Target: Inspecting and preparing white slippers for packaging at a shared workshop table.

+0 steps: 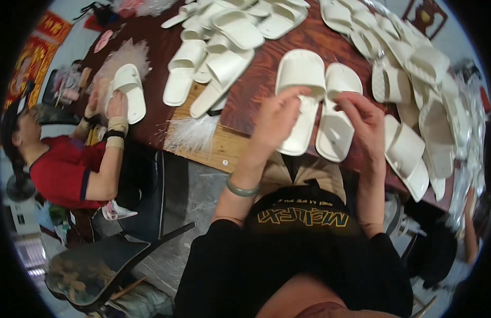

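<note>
Counter (250, 100) — dark red-brown wood, bearing the slipper pair (300, 69). Large heap of white slippers (407, 146): right of the pair and running on beyond it. Second pile of white slippers (237, 29): left of the pair and beyond. Left slipper (302, 127) and right slipper (338, 132): the pair, white, side by side, straps uppermost. Left hand (280, 116): at the pair's left strap, fingers bent, narrow. Right hand (362, 114): at the pair's right strap, thumb and forefinger close together — grip on anything thin cannot be told. Greenish bangle (241, 187): nearer side of the pair, on the left wrist.
</note>
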`<action>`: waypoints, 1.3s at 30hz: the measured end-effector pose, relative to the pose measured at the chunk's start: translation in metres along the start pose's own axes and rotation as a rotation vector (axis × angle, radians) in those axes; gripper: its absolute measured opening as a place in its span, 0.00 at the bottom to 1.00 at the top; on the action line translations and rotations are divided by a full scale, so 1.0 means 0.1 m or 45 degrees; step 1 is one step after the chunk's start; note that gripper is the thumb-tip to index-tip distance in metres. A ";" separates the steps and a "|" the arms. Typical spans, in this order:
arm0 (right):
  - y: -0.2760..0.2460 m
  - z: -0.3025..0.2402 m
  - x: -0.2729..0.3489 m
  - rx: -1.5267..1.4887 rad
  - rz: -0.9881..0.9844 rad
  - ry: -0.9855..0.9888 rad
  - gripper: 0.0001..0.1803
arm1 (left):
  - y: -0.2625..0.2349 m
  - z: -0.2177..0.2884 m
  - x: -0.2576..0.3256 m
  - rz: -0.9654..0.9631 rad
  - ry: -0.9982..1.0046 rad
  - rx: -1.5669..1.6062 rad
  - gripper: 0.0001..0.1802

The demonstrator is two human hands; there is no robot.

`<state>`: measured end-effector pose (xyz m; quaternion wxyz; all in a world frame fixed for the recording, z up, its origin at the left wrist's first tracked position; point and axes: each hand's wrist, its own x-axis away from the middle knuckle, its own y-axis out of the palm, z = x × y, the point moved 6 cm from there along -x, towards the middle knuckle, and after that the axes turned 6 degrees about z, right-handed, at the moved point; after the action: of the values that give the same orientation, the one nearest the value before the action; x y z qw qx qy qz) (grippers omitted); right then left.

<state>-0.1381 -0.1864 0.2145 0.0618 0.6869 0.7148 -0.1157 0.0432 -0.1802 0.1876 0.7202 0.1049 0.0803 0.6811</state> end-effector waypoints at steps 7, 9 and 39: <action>0.69 -0.06 0.36 -0.557 -0.270 0.181 0.28 | 0.19 0.23 0.17 -0.160 -0.191 0.371 0.22; 0.75 -0.04 0.43 -0.687 -0.283 0.243 0.28 | 0.20 0.27 0.17 -0.200 -0.151 0.535 0.25; 0.77 0.64 0.22 -0.921 -0.291 1.074 0.15 | -0.37 0.18 -0.34 0.306 0.475 -0.710 0.17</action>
<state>-0.0670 -0.1790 0.1407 -0.0106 0.5270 0.7415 0.4151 0.0817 -0.2173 0.1940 0.6089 -0.2132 0.0085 0.7640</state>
